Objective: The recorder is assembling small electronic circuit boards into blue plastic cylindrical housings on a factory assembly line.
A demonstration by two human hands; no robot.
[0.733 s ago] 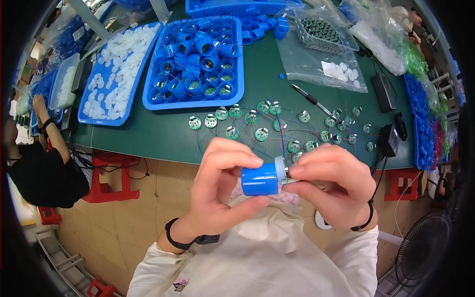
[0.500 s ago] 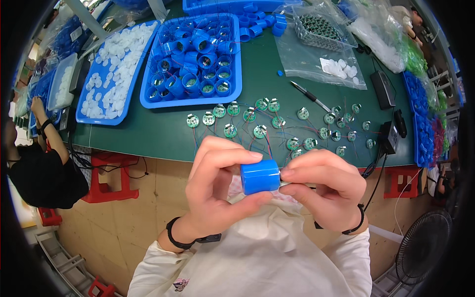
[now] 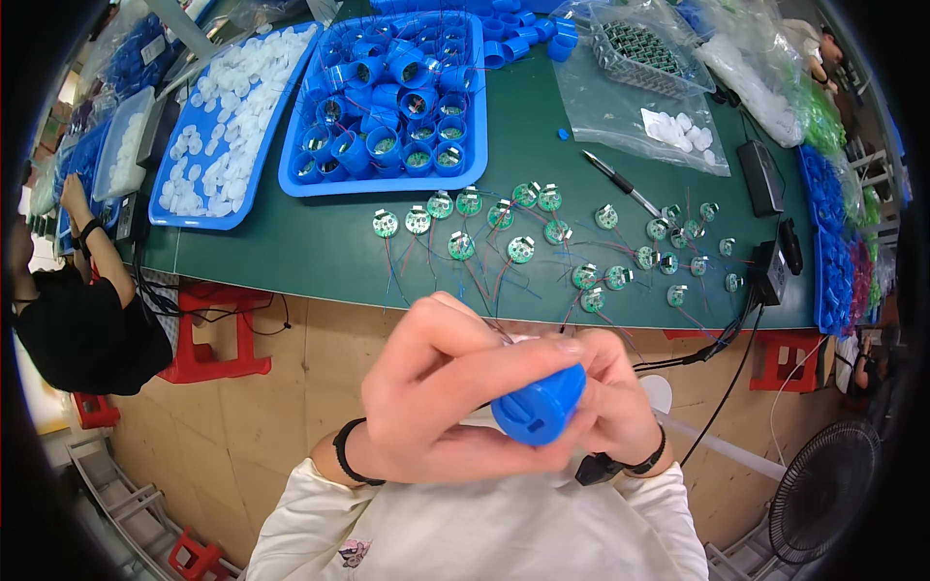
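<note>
In front of my chest, a blue plastic cup [image 3: 528, 424] is tilted so that its closed end, with a raised rib and a small slot, faces me. My left hand [image 3: 441, 397] is closed round it, the index finger across its upper side. Against its right side press the curled fingers of my right hand [image 3: 620, 412]. The cup's other end is hidden by my hands. Thin wires show just above my left fingers. Beyond them, several round green circuit boards [image 3: 520, 250] with red and blue wires lie on the green table [image 3: 329, 252].
A blue tray [image 3: 378, 184] holds several blue cups with boards inside. Left of it is a tray [image 3: 194, 221] of white discs. A pen [image 3: 620, 182], a plastic bag [image 3: 601, 126] and black boxes [image 3: 760, 179] lie to the right. A co-worker [image 3: 92, 320] sits at far left.
The cup has turned, so its closed end now faces me rather than its side. Both hands have moved lower, and my right fingers have shifted from the cup's end to its side.
</note>
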